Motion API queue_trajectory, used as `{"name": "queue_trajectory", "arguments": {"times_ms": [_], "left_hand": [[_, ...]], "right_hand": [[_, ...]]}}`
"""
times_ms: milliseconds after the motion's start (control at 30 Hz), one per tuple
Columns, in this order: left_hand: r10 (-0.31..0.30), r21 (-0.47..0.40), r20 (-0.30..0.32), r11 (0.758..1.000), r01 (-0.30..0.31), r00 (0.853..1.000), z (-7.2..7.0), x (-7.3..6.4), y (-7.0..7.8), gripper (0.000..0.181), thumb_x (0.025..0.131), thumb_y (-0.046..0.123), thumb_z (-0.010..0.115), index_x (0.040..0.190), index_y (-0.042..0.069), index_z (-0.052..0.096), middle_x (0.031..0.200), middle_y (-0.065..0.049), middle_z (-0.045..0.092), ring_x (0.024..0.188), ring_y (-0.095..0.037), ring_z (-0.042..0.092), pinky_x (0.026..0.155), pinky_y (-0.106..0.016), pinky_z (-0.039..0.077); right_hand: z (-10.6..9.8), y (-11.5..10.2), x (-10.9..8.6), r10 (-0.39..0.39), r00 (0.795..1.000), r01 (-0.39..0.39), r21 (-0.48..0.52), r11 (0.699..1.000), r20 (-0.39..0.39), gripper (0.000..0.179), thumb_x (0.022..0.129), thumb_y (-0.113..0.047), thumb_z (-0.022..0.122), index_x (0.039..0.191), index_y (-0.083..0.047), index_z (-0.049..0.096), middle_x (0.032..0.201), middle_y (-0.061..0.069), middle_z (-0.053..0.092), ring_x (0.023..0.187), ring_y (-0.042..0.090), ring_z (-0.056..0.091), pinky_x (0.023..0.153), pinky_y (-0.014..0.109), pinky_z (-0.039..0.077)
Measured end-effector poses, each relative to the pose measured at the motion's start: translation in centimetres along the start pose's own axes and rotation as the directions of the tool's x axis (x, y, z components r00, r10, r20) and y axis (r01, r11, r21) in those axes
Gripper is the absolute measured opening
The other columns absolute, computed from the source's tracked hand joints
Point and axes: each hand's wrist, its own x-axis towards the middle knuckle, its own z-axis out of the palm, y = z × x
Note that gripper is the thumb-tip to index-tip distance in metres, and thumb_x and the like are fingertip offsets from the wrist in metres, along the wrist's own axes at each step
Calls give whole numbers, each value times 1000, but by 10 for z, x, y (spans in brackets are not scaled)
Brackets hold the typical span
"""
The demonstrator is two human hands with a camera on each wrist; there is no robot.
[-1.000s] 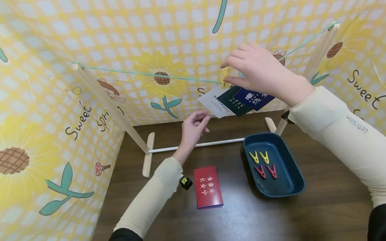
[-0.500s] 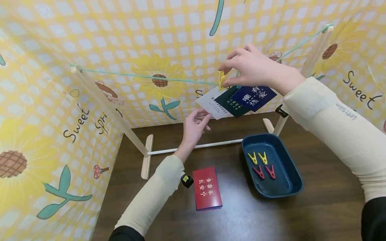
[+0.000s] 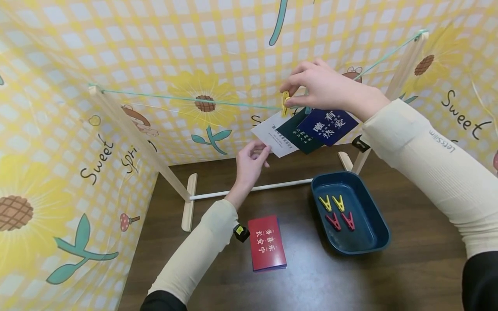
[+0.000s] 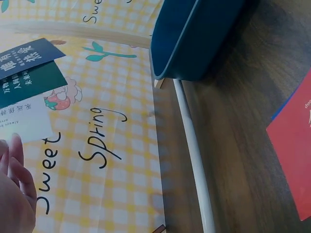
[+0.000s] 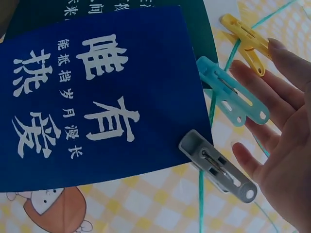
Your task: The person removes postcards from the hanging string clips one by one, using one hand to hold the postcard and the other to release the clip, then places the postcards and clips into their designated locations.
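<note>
My left hand (image 3: 249, 166) pinches the lower left corner of a white card (image 3: 277, 134) at the string. With the thumb and fingers of my right hand (image 3: 324, 88) I hold a yellow clothespin (image 3: 285, 103) at that card's top edge. In the right wrist view its jaws sit on the green string (image 5: 232, 54). Beside the white card hang a dark green card (image 3: 303, 136) and a navy blue card (image 3: 330, 126), overlapping one another. A teal clothespin (image 5: 233, 92) and a grey clothespin (image 5: 216, 167) are on the string by these two, close to my right fingers.
The string runs between a left wooden post (image 3: 140, 142) and a right wooden post (image 3: 404, 69), joined low by a white rod (image 3: 280, 185). A dark blue tray (image 3: 373, 231) holds several yellow and red clothespins. A stack of red-topped cards (image 3: 267, 244) lies on the brown table (image 3: 311, 280).
My right hand has come slightly down and left, its fingers closer about the yellow clothespin. The hanging cards have tilted a little, showing more of the navy one. My left hand stays at the white card.
</note>
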Motion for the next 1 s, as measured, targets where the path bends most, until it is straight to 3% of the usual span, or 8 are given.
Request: {"name": "queue_trajectory", "arguments": {"times_ms": [200, 500, 733, 1000], "left_hand": [[25, 25, -21, 999, -24, 999, -2, -1, -4, 13, 97, 8, 75, 101, -5, 72, 94, -20, 73, 50, -8, 58, 52, -22, 51], [37, 30, -22, 999, -36, 999, -6, 0, -4, 15, 97, 11, 76, 99, -4, 74, 93, -21, 74, 50, -10, 58, 52, -27, 50], [25, 33, -26, 999, -24, 999, -7, 0, -4, 14, 97, 11, 75, 100, -3, 74, 92, -18, 75, 50, -13, 58, 51, -23, 49], [26, 29, -26, 999, -25, 999, -10, -1, -5, 15, 97, 11, 75, 99, -4, 74, 93, -21, 75, 50, -10, 57, 49, -20, 45]], "right_hand": [[1, 6, 0, 18, 999, -21, 73, 997, 39, 37, 101, -27, 70, 130, -4, 68, 121, 17, 73, 134, 37, 45, 121, 60, 16], [1, 6, 2, 5, 1000, -7, 74, 997, 24, 25, 99, -22, 72, 118, -5, 68, 115, 14, 73, 135, 35, 45, 119, 58, 19], [6, 5, 3, -52, 997, 57, 80, 995, -60, 15, 98, -15, 74, 105, -4, 67, 112, 14, 70, 132, 36, 48, 117, 56, 23], [15, 9, 0, -92, 978, 108, 77, 991, -187, 12, 95, -9, 77, 92, -3, 67, 107, 17, 67, 123, 36, 51, 108, 53, 30]]}}
